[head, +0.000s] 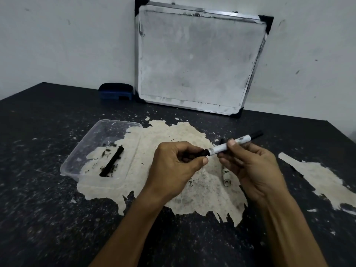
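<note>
A white marker with a black far end is held above the table, slanting up to the right. My right hand grips its white barrel. My left hand pinches a small black piece at the marker's near end, touching the barrel. A second white marker body lies on the table below my right hand, partly hidden by it. A black stick-shaped insert lies inside a clear plastic tub at the left.
A smudged whiteboard leans against the wall at the back, with a blue eraser to its left. The dark table has a large worn pale patch under my hands and another patch at the right.
</note>
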A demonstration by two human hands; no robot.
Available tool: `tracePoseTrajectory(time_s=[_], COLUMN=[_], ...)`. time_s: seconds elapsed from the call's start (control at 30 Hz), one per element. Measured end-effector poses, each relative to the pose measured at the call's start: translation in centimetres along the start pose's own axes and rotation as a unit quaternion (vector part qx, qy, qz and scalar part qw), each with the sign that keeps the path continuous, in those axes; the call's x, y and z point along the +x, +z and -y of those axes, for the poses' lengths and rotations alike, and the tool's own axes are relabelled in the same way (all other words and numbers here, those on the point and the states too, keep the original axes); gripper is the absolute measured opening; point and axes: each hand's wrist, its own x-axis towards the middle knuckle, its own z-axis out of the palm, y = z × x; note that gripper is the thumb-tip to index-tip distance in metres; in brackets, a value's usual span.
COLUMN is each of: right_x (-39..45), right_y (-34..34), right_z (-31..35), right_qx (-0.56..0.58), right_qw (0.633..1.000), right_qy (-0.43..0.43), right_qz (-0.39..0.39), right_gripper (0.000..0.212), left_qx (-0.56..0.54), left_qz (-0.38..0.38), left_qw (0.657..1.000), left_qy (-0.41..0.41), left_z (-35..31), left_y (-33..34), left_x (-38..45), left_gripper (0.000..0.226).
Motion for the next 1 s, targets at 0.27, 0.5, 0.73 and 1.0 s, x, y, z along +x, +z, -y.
tracePoseTrajectory(time_s=[0.27, 0.5, 0.73, 1.0], right_x=[0.19, 0.15, -0.07, -0.33], right_y=[0.27, 0.36, 0.43, 0.55], right_z=[-0.58, -0.63, -0.45, -0.56], right_qx=[0.026, 0.025, -0.002, -0.021], right_qw=[0.999, 1.000, 0.997, 0.996], right_qy=[0.032, -0.011, -0.015, -0.031], right_qz=[-0.033, 0.014, 0.071, 0.079], right_gripper=[0.018, 0.019, 0.024, 0.025], left_qx=[0.059, -0.012, -0.044, -0.036], left_qz=[-0.026, -0.007, 0.023, 0.032], left_qw=[0.997, 1.000, 0.997, 0.998], left_qy=[0.040, -0.027, -0.057, -0.033], left_z=[0.48, 0.23, 0.23, 0.09], left_y=[0.27, 0.12, -0.28, -0.62], left_x=[-0.12, -0.04, 0.06, 0.10], left_gripper=[0.018, 0.011, 0.011, 0.019])
